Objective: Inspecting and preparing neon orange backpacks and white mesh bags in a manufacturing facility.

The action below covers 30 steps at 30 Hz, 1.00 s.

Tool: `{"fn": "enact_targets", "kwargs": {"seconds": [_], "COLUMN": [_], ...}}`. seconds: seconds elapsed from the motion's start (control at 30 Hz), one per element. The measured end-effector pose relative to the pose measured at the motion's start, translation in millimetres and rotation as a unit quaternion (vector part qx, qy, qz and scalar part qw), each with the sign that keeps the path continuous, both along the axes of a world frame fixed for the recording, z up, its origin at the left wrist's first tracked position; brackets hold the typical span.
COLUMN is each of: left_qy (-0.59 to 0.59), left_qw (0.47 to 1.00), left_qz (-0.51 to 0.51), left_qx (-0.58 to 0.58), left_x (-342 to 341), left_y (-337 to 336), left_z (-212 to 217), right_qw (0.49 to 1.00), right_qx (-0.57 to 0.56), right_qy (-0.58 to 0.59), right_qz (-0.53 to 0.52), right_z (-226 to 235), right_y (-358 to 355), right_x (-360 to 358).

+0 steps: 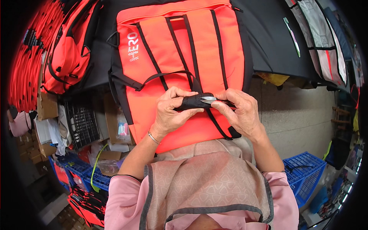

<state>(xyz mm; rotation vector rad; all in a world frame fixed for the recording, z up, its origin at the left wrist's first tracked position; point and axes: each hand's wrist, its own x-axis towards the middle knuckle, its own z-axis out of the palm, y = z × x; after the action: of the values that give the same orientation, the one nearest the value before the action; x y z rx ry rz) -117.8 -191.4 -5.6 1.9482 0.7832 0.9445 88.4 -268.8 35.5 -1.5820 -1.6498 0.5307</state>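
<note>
A bright orange backpack (203, 50) with black trim lies over the table edge and reaches down to my lap. Between thumb and fingers, my left hand (170, 111) pinches a black padded strap (188, 102) that belongs to the backpack. My right hand (241, 111) is closed round a pair of thread snips (209, 99). Their short silver blades point left and rest against the strap. Most of the snips' handle is hidden inside my right hand. A narrow black webbing loop (168, 73) arches above my fingers.
On the black table (264, 34) lie a toothbrush (293, 38) and, far right, a grey bag (322, 38). Another orange bag (67, 57) stands at left beside a pile of orange pieces (25, 76). Blue crates (306, 172) flank me, with a black crate (81, 124) at left.
</note>
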Motion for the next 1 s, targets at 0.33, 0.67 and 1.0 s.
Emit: {"fn": "enact_targets", "kwargs": {"seconds": [0.33,0.67,1.0], "left_qy": [-0.009,-0.007,0.013], "left_qw": [0.999,0.998,0.999], "left_qz": [-0.006,-0.004,-0.012], "left_qx": [-0.040,-0.055,-0.050], "left_x": [1.3,1.7,2.2], "left_y": [1.2,0.0,1.1], "left_z": [0.7,0.3,5.5], "right_qw": [0.953,0.996,0.993], "right_qx": [-0.110,-0.047,-0.049], "right_qy": [0.278,0.082,0.108], "right_qz": [-0.038,-0.006,-0.009], "right_z": [-6.8,-2.2,-5.4], "right_y": [2.5,-2.3,-5.0], "right_x": [8.5,2.8,2.9]}}
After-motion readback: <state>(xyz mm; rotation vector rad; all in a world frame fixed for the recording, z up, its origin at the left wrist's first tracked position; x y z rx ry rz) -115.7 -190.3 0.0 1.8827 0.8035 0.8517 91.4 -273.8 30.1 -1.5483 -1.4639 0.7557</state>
